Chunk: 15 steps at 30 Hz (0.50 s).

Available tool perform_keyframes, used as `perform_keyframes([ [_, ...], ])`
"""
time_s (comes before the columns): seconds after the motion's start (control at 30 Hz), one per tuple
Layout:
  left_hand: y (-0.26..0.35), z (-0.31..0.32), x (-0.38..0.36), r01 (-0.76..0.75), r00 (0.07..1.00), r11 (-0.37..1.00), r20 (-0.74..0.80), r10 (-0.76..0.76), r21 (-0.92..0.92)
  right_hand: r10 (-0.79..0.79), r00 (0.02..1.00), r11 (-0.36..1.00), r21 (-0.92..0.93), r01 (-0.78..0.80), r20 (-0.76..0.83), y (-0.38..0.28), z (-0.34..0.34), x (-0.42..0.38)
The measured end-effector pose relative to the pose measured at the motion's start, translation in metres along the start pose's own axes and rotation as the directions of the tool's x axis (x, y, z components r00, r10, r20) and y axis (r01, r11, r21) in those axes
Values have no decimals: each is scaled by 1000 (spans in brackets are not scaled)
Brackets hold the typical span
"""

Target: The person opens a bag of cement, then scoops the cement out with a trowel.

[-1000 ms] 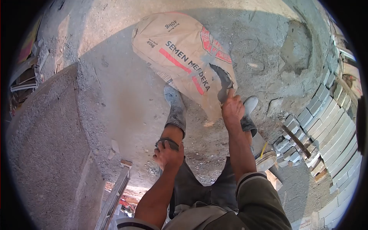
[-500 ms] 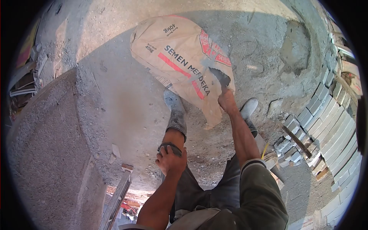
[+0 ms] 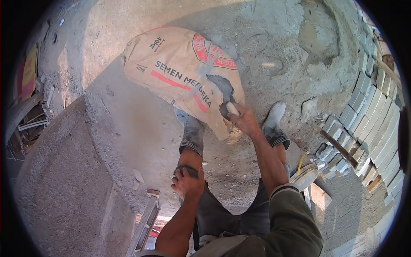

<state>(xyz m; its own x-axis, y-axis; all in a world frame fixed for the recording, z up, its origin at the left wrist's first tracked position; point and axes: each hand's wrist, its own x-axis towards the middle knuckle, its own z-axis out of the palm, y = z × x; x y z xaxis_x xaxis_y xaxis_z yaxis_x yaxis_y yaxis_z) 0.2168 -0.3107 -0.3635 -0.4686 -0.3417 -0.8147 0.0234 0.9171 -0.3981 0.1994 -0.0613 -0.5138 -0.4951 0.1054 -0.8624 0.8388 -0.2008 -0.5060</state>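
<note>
A torn paper cement bag (image 3: 171,64) printed "SEMEN MERDEKA" lies on the ground in front of my boots. Grey cement powder (image 3: 221,85) shows through the ragged hole in its right side. At the lower edge of that hole, my right hand (image 3: 245,121) is closed around a pale rounded object (image 3: 232,109) that looks like a tool handle. Its far end is hidden in the hole. My left hand (image 3: 188,183) rests on my left knee over the rolled trouser cuff, fingers spread and holding nothing.
Stacked grey paving blocks (image 3: 372,115) line the right side, with a wooden stick (image 3: 338,147) beside them. A round pale container (image 3: 305,176) stands by my right leg. A rough concrete slope (image 3: 64,171) rises at left. A puddled hollow (image 3: 317,36) lies at upper right.
My right hand has turned and shifted slightly, and the pale object in its grip now shows. My view has moved, so the bag appears further left. My left hand stays on the knee.
</note>
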Motion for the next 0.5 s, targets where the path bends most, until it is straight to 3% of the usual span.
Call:
perform_keyframes([
  [0.07, 3, -1, -3, 7, 1000, 1000, 0, -7, 6, -19, 1000, 1000, 2, 19, 14, 11, -5, -5],
  [0.13, 7, -4, -1, -5, 1000, 1000, -14, 5, 7, -183, 983, 983, -31, 184, 32, 17, -12, -10],
  [0.17, 8, -4, -1, 11, 1000, 1000, -7, -11, 20, -194, 981, 980, -38, 194, -1, 14, -17, -17],
  [0.37, 14, 3, 2, -12, 998, 996, -59, 17, 84, -32, 988, 999, -9, 34, 151, -3, -48, -80],
  [0.5, 25, -9, -3, 19, 998, 993, -59, -12, 120, -64, 988, 994, 96, 51, 139, -9, -69, -126],
])
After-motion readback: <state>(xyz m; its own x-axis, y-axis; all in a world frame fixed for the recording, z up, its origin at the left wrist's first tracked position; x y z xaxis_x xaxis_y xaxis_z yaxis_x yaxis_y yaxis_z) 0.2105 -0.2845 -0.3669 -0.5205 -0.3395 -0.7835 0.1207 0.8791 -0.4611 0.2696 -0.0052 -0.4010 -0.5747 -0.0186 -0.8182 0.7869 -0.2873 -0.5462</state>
